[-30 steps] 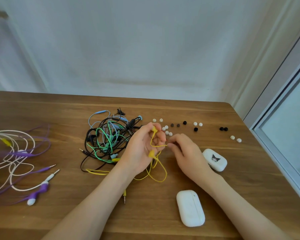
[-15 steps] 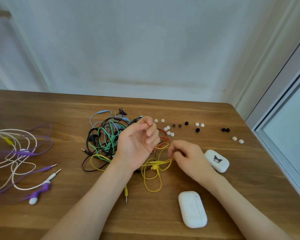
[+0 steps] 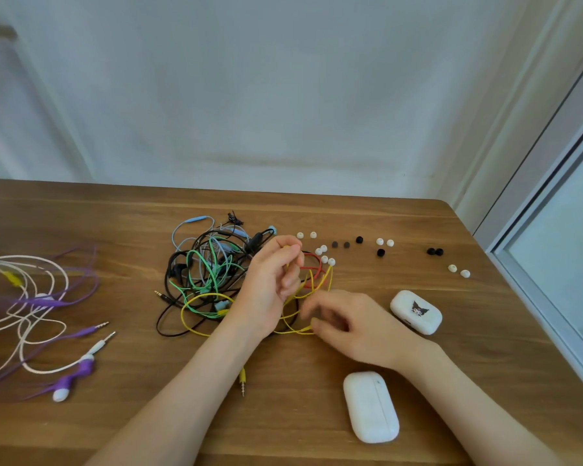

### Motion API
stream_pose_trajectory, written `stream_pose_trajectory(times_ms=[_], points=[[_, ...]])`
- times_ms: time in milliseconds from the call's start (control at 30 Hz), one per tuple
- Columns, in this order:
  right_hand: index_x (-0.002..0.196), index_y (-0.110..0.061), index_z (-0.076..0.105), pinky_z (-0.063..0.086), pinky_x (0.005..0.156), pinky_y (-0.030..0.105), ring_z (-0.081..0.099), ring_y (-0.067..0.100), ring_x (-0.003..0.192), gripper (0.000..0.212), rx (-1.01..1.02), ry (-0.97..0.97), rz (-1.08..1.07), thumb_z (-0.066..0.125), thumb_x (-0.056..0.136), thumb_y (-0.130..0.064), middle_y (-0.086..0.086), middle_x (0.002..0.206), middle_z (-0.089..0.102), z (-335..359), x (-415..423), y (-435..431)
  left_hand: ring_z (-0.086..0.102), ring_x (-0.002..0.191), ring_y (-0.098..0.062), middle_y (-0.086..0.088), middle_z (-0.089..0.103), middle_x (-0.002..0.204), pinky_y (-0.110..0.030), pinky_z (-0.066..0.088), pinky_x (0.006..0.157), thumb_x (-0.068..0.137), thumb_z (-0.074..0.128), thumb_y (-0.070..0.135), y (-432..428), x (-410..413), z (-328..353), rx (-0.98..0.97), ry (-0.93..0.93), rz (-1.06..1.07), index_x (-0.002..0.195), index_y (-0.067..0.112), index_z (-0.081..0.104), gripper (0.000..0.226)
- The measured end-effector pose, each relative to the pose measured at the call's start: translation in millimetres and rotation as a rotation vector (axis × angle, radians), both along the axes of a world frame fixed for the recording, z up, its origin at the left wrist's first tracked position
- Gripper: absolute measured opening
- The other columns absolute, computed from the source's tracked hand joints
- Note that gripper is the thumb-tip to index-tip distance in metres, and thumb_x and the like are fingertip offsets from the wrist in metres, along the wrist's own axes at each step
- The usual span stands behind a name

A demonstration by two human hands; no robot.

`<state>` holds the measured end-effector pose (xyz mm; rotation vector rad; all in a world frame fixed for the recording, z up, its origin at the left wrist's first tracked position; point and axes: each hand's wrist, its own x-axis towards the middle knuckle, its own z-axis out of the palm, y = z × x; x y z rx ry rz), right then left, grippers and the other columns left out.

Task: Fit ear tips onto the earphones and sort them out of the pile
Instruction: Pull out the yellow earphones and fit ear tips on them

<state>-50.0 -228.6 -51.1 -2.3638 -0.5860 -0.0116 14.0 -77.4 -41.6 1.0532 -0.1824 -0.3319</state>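
My left hand (image 3: 271, 287) is raised over the table with its fingers curled, pinching the yellow earphone cable (image 3: 330, 275) near its top end. My right hand (image 3: 350, 326), blurred, curls its fingertips on a lower loop of the same yellow cable. The cable's plug (image 3: 242, 378) lies by my left forearm. Left of my hands is the tangled pile (image 3: 212, 270) of black, green and blue earphones, and a red cable (image 3: 312, 258) shows behind my left hand. Loose white ear tips (image 3: 324, 254) and black ear tips (image 3: 380, 252) are scattered behind my hands.
White and purple earphones (image 3: 34, 297) lie apart at the left of the wooden table (image 3: 115, 415). A plain white case (image 3: 371, 406) sits near my right forearm, and a white case with a cartoon figure (image 3: 416, 311) to its right. A window frame borders the right edge.
My left hand turned and drew the yellow cable up and back. My right hand slid down and toward me along the cable, and the yellow loops dropped onto the table.
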Motion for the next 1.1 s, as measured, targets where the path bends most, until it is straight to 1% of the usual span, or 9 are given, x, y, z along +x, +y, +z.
stream_pose_trajectory(times_ms=[67,167,333,500,633,767,900,1033,1100], points=[[0.107,-0.026,0.058,0.034,0.065,0.013,0.045,-0.001,0.072,0.016,-0.138,0.001,0.026,0.057,0.092,-0.02,-0.014,0.067,0.041,-6,2,2,0.024,0.042,-0.007,0.0,0.045,0.063,-0.026,0.011,0.046,0.092,0.048,0.011,1,-1,0,0.059,-0.046,-0.013,0.07,0.015,0.054,0.024],[0.103,-0.02,0.056,0.032,0.066,0.01,0.043,-0.008,0.079,0.01,-0.152,-0.024,-0.003,0.056,0.093,-0.017,-0.017,0.069,0.039,-9,4,1,0.02,0.041,-0.007,0.0,0.038,0.06,-0.024,0.011,0.044,0.092,0.053,0.026,0,-4,1,0.206,-0.103,-0.014,0.054,0.019,0.05,0.039],[0.095,-0.022,0.054,0.033,0.062,0.015,0.045,0.0,0.071,0.005,0.004,0.033,-0.102,0.056,0.095,-0.018,-0.011,0.069,0.046,-3,6,1,0.038,0.044,-0.001,0.002,0.046,0.056,-0.012,0.032,0.048,0.1,0.043,0.031,-5,-10,-4,0.554,-0.329,0.037,0.065,0.011,0.05,0.041],[0.091,-0.027,0.051,0.034,0.065,0.015,0.047,-0.003,0.075,0.013,0.098,-0.096,-0.258,0.054,0.096,-0.015,-0.021,0.068,0.049,-2,8,-6,0.05,0.058,0.002,0.01,0.058,0.064,-0.014,0.036,0.056,0.099,0.045,0.03,-8,-8,-11,0.87,-0.504,-0.01,0.076,0.024,0.058,0.027],[0.096,-0.029,0.05,0.035,0.07,0.008,0.047,-0.007,0.083,0.018,0.092,-0.169,-0.246,0.051,0.097,-0.011,-0.032,0.08,0.053,-2,7,-4,0.056,0.07,-0.007,0.012,0.063,0.069,-0.02,0.043,0.068,0.101,0.043,0.028,-6,-8,-9,0.82,-0.484,-0.095,0.086,0.026,0.057,0.021],[0.108,-0.031,0.049,0.04,0.071,0.01,0.053,-0.002,0.086,0.027,0.152,-0.137,-0.256,0.049,0.096,-0.007,-0.017,0.084,0.056,-4,7,-6,0.062,0.084,-0.007,0.009,0.069,0.078,-0.022,0.045,0.078,0.097,0.052,0.028,-5,-9,-9,0.798,-0.478,-0.15,0.096,0.027,0.054,0.002],[0.119,-0.034,0.039,0.045,0.071,0.017,0.057,0.003,0.083,0.04,0.216,-0.053,-0.275,0.042,0.095,-0.002,-0.012,0.087,0.057,-7,7,-6,0.064,0.083,-0.011,0.011,0.071,0.076,-0.03,0.047,0.08,0.095,0.056,0.026,-5,-7,-10,0.791,-0.456,-0.071,0.094,0.023,0.056,0.004],[0.113,-0.032,0.036,0.049,0.072,0.017,0.061,-0.001,0.085,0.03,0.243,-0.072,-0.383,0.042,0.099,-0.007,-0.016,0.093,0.061,-9,11,-6,0.058,0.07,0.005,0.009,0.068,0.073,-0.013,0.042,0.069,0.099,0.048,0.026,-7,-8,-8,0.788,-0.455,-0.055,0.088,0.023,0.057,0.014],[0.102,-0.029,0.04,0.049,0.069,0.017,0.061,0.001,0.077,0.021,0.278,-0.066,-0.419,0.046,0.098,-0.009,-0.013,0.087,0.063,-9,12,-5,0.051,0.059,0.007,0.009,0.065,0.068,-0.009,0.036,0.059,0.102,0.04,0.024,-7,-10,-7,0.777,-0.455,-0.029,0.085,0.024,0.055,0.023]])
